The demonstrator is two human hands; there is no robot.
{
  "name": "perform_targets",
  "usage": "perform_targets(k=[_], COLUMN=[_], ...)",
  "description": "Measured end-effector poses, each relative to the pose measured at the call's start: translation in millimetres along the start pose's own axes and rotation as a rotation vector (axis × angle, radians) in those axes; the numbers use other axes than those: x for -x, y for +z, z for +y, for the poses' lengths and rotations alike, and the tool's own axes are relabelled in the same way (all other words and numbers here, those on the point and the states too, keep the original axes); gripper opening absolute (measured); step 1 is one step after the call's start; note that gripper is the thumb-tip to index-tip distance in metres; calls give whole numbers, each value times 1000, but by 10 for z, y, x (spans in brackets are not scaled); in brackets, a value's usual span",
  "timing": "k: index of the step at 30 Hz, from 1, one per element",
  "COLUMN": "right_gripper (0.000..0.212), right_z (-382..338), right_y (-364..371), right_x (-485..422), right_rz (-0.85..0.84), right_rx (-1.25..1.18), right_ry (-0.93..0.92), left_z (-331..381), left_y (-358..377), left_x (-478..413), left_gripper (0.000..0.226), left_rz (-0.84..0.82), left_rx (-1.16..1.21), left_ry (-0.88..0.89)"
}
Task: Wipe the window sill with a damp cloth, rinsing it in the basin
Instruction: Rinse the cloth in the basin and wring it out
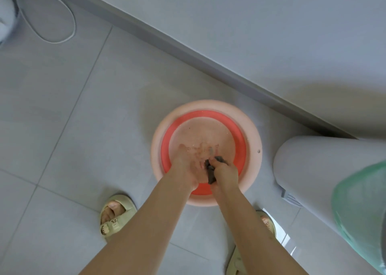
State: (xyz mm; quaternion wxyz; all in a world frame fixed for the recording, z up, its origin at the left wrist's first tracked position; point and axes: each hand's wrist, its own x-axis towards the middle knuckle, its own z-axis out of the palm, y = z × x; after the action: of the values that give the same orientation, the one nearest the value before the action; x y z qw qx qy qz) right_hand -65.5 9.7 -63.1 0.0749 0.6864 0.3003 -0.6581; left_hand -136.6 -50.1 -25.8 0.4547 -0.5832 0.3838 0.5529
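- Round plastic basin [255,134]: pale pink rim, red inner wall, shallow water, standing on smooth grey floor tiles [83,111].
- Right hand [226,173] fisted round the dark, bunched cloth [211,176], over the basin's near side.
- Left hand [184,163] dipped in the water, fingers loosely extended.

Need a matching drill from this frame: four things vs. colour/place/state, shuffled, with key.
Things:
1. basin
2. cloth
3. cable
4. left hand

States:
A. gripped by the right hand
B. looped on the floor, upper left
C. pink rim, red inside
D. fingers spread inside the basin

Pairs: 1-C, 2-A, 3-B, 4-D
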Motion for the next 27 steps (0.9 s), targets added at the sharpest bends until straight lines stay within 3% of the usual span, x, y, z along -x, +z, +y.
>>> perform_targets(k=[3, 10, 13, 23, 27], right_gripper=[23, 32, 39, 28, 35], right_z=[-87, -228, -258, -254, -252], right_y=[5, 92, 104, 129, 167], right_x=[-98, 165, 300, 478, 503], right_rz=[-2, -109, -60, 53, 71], right_rx=[-100, -117, -37, 133, 160], right_ry=[193, 313, 322, 242, 232], left_z=[61, 91, 67, 18, -19], left_y=[-122, -261, -279, -311, -288], left_x=[71, 207, 184, 268, 258], left_gripper=[48, 34, 34, 24, 26], left_rz=[86, 87, 135, 145, 148], left_rx=[-86, -124, -163, -240, -308], left_ry=[123, 170, 209, 206, 196])
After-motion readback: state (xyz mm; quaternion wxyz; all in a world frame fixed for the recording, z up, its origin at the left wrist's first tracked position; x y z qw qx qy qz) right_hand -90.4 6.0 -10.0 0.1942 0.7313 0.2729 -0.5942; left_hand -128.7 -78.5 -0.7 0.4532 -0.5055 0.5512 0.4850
